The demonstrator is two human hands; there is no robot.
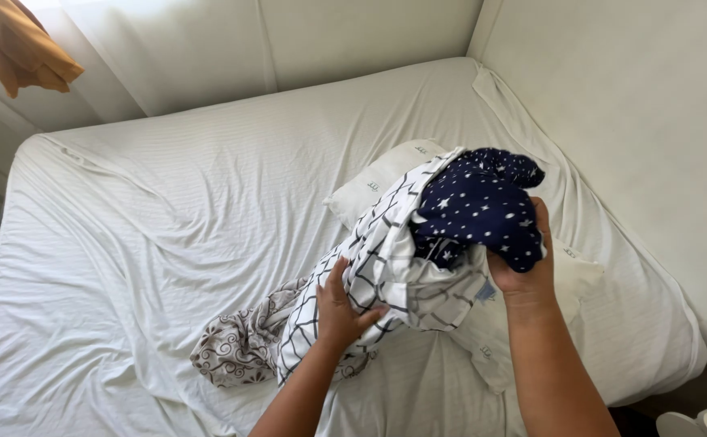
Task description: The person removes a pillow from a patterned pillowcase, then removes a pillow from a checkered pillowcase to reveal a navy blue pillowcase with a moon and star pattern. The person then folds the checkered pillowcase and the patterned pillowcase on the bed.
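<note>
- The navy star-print pillow (483, 206) sits right of centre in the frame, lifted off the bed and half sunk into the mouth of the white grid-pattern pillowcase (386, 267); its dark upper end bulges out at the top because the case reaches only partway up it.
- Your right hand (523, 271) is just below and to the right of that dark bulge, fingers curled shut around the pillow's lower edge together with the rim of the case, so both are pinned at once.
- Your left hand (339, 311) lies lower, left of centre, palm flat on the gridded cloth with the fingers closed over a fold of it; this holds the slack side taut against the pull of the other hand.
- The rest of the pillowcase trails down toward the lower middle of the frame, loose and creased, since nothing fills it there.
- A beige cloth with brown swirls (236, 348) lies bunched at the lower left of the case, touching it and partly under it.
- A white pillow (370, 182) rests on the mattress just above and left of the bundle, and a second white pillow (580, 271) shows under your right wrist, partly hidden.
- The white sheet (167, 218) is rumpled across the whole bed, which fits into a pale padded corner at the top and right.
- An orange-tan cloth (18, 44) hangs in the upper left corner, well apart from everything.
</note>
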